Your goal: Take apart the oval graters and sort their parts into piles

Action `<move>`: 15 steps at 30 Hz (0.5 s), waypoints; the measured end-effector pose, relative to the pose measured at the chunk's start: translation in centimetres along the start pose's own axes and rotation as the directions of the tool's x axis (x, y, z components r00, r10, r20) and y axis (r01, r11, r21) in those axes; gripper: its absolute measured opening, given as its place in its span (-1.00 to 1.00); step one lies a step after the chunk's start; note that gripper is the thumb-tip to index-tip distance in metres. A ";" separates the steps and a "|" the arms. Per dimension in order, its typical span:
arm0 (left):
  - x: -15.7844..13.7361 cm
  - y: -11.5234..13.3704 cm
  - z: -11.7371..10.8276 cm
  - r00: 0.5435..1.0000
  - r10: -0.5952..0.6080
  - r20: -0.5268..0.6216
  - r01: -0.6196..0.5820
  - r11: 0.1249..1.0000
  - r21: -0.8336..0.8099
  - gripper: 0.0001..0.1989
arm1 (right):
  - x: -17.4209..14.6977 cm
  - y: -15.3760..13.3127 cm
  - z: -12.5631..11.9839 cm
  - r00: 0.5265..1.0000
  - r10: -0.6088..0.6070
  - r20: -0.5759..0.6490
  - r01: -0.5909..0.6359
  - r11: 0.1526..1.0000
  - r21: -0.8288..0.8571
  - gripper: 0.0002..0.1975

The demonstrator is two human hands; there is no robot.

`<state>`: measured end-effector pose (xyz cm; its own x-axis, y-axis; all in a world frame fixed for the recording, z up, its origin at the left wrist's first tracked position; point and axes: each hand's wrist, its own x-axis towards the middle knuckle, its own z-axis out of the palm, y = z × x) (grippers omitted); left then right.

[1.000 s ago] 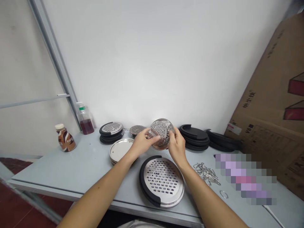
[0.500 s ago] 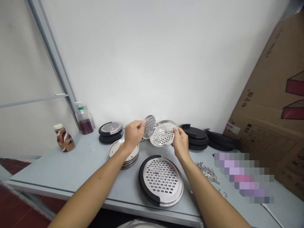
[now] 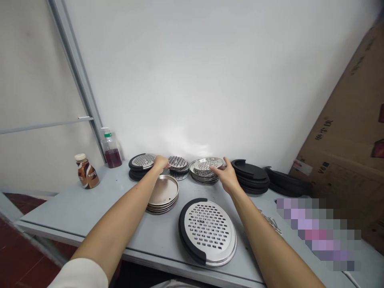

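Observation:
My left hand [image 3: 161, 162] is closed at the edge of a small round grater disc [image 3: 177, 161], which lies on top of a short stack of similar discs at the back of the table. My right hand [image 3: 227, 175] is open, thumb and forefinger spread, at the near right edge of a slotted metal disc [image 3: 207, 163]. That disc rests on a stack of shiny discs. In front lies a larger slotted metal plate [image 3: 207, 228] with a black curved rim piece [image 3: 186, 236] round its left side. Round metal trays [image 3: 164, 188] are stacked below my left hand.
Black round bases [image 3: 250, 180] are stacked at right, with more black pieces [image 3: 286, 184] beside them. Metal clips [image 3: 273, 224] show partly behind my right forearm. A brown bottle [image 3: 87, 172] and a jug of dark red liquid [image 3: 113, 156] stand left. A cardboard box [image 3: 345, 160] leans at right.
Both discs have gone from being held up in my hands to lying on the stacks at the back. My right hand has opened; my left hand has moved to the small stack.

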<state>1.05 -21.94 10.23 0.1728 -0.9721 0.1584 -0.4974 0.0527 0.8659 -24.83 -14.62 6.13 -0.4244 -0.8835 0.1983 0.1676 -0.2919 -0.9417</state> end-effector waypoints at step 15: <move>1.0 -3.2 -10.6 0.936 0.054 -0.347 0.094 0.913 0.396 -0.52 | -1.2 1.2 -1.7 0.911 -0.289 0.296 0.402 0.456 -0.794 -0.39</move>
<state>11.81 -20.65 12.64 0.4299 -0.8283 0.3592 -0.7746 -0.1340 0.6180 -25.64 -13.26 4.33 -0.1718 -0.8284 0.5332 -0.8005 -0.1981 -0.5657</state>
